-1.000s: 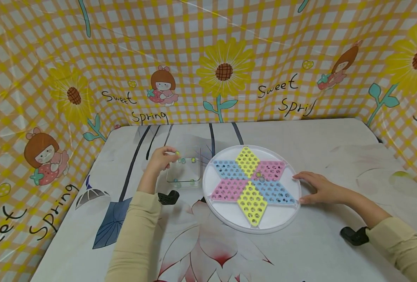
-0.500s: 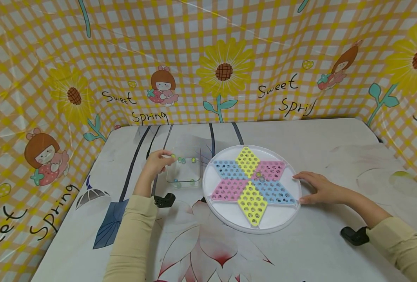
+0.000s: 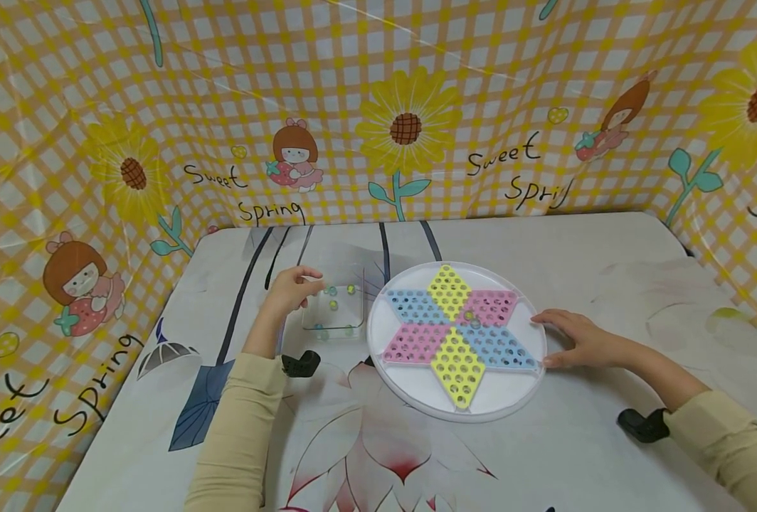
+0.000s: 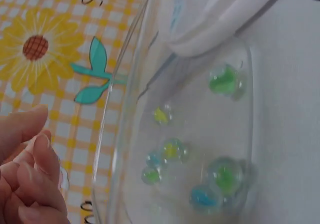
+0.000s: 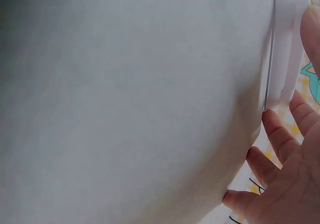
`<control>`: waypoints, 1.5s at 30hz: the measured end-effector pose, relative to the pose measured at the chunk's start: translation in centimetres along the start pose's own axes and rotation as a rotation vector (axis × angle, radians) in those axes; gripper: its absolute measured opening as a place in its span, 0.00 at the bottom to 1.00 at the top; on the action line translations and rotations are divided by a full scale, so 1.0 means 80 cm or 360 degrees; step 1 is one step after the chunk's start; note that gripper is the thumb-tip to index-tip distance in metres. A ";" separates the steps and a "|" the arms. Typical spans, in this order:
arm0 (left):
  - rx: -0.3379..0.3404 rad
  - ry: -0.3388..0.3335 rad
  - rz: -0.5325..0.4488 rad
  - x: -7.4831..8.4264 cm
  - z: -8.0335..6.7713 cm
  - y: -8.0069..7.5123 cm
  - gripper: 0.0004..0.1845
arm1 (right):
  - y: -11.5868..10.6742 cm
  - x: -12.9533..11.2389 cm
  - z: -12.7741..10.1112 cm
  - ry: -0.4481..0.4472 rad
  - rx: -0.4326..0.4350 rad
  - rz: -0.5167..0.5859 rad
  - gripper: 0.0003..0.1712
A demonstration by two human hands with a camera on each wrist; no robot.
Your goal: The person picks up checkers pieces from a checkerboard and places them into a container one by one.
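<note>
My left hand point(image 3: 289, 291) hovers at the left rim of a clear plastic box point(image 3: 334, 334), fingers bent and thumb apart, with nothing visible between them. Inside the box lie several glass marbles with green, yellow and blue cores, such as a yellow marble point(image 3: 334, 305) near the middle and a green marble point(image 4: 223, 80) in the left wrist view. Right of the box stands a round white Chinese checkers board point(image 3: 396, 387) with a pink, blue and yellow star. Two marbles point(image 3: 469, 316) sit near its centre. My right hand point(image 3: 583, 341) touches the board's right rim with spread fingers.
A pale cloth with flower prints point(image 3: 391, 455) covers the table. Behind and at both sides rises a yellow checked curtain point(image 3: 340, 92). A black device point(image 3: 300, 364) is at the left wrist, another black device point(image 3: 643, 425) at the right.
The yellow marble has left my left fingertips and now lies further inside the box. The left hand shifted slightly left, then back a little right. My right hand and the board stayed put.
</note>
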State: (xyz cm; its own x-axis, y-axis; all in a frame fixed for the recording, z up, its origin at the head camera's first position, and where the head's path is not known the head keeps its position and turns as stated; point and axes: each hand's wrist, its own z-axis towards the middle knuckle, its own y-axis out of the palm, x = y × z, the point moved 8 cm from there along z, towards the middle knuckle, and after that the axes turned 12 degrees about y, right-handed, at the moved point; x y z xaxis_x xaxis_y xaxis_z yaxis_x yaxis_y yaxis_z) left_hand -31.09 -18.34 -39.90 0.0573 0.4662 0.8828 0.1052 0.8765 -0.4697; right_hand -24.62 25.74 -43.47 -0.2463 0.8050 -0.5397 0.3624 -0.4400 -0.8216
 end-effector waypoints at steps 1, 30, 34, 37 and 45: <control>-0.0025 0.0035 0.0008 0.006 0.001 0.004 0.17 | 0.000 0.000 0.000 -0.0006 0.0000 -0.0005 0.39; -0.0779 0.0868 0.0651 0.136 0.009 0.190 0.18 | -0.003 0.003 -0.002 0.0085 -0.0039 0.0007 0.40; -0.0831 0.0920 0.0814 0.147 0.009 0.210 0.19 | -0.002 0.002 -0.001 0.0048 -0.0040 0.0001 0.40; -0.0862 0.0975 0.0955 0.154 0.010 0.225 0.19 | -0.002 0.003 0.000 0.0031 -0.0034 0.0002 0.40; -0.0959 0.0993 0.1143 0.154 0.012 0.260 0.18 | 0.000 0.007 -0.001 0.0032 -0.0034 0.0009 0.40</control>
State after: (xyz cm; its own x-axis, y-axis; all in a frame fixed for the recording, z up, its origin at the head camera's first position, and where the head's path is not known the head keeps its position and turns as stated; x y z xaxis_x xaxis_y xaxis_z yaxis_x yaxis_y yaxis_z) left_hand -29.18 5.76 -38.80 0.7663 0.5501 0.3319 0.3005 0.1498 -0.9419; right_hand -24.70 26.23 -43.73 -0.2263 0.8106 -0.5402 0.3827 -0.4360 -0.8145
